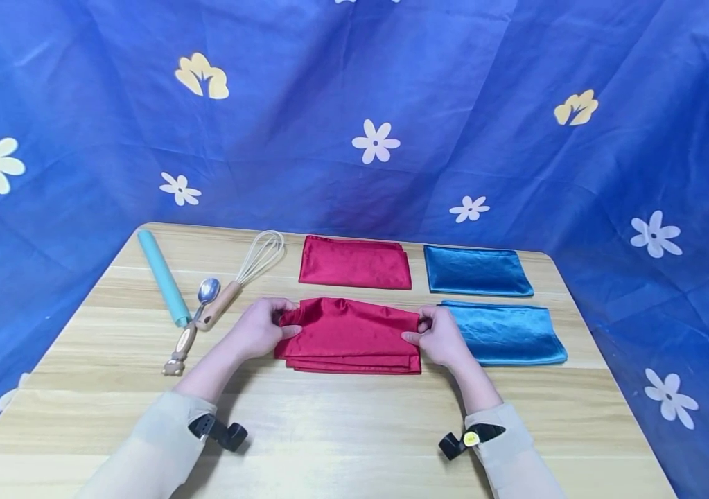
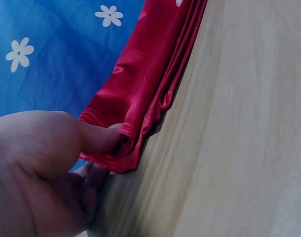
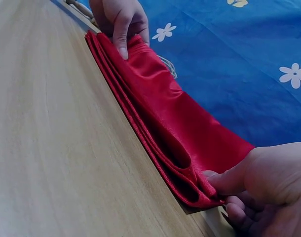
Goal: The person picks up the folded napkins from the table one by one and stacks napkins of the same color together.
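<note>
Both ends of the near red cloth (image 1: 354, 331), mid tabletop (image 1: 329, 443), pinched by my left hand (image 1: 263, 328) and right hand (image 1: 443, 338); uneven pull could slide its layers askew.

Held cloth (image 1: 354, 331) red; backdrop (image 1: 285, 90) blue, white flowers (image 1: 375, 143), yellow motifs (image 1: 192, 73); tabletop (image 1: 329, 436) pale woodgrain.

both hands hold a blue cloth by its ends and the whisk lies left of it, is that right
The colour is wrong: the head view shows the cloth held at both ends is red, not blue. The whisk does lie to its left.
</note>
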Available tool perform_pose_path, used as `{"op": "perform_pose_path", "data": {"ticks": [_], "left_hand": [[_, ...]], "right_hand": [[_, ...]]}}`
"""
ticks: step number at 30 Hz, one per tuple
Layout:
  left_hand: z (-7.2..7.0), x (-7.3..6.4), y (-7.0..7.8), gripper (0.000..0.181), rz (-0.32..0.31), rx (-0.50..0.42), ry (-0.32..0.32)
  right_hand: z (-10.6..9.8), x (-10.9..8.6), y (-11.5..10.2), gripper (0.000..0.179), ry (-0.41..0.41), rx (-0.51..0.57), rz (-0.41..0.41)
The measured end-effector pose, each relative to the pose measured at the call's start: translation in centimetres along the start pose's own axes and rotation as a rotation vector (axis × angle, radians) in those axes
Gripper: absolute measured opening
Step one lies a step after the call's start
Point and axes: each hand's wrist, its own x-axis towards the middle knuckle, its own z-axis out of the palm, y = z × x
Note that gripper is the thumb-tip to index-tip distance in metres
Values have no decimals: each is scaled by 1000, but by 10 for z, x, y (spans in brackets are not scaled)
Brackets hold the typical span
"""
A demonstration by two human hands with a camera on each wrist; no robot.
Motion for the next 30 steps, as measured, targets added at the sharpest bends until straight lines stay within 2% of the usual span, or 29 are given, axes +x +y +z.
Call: {"op": "perform_pose_path", "data": {"ticks": [6, 10, 13, 17, 21, 23, 25, 30], "left_hand": [[0, 0, -1, 17, 90, -29, 24], [-1, -1, -1, 17, 115, -52, 16], [-3, -2, 0, 20, 93, -65, 16], [-4, -2, 1, 32, 27, -90, 10], [-5, -3, 1, 48, -52, -178, -24], [-6, -4, 1, 51, -64, -203, -34], [-6, -6, 0, 47, -58, -212, -37], [-7, -8, -1, 31, 7, -184, -20]], "right_hand": [[1, -1, -3, 16, 4, 14, -35], [0, -3, -5, 13, -1, 27, -41], [-1, -4, -6, 13, -11, 51, -40], [-1, -6, -7, 15, -11, 66, -45], [-1, -8, -7, 14, -5, 88, -51], [-2, -9, -7, 13, -6, 117, -40], [-2, -9, -6, 12, -6, 150, -21], [-4, -10, -5, 13, -10, 227, 22]]}}
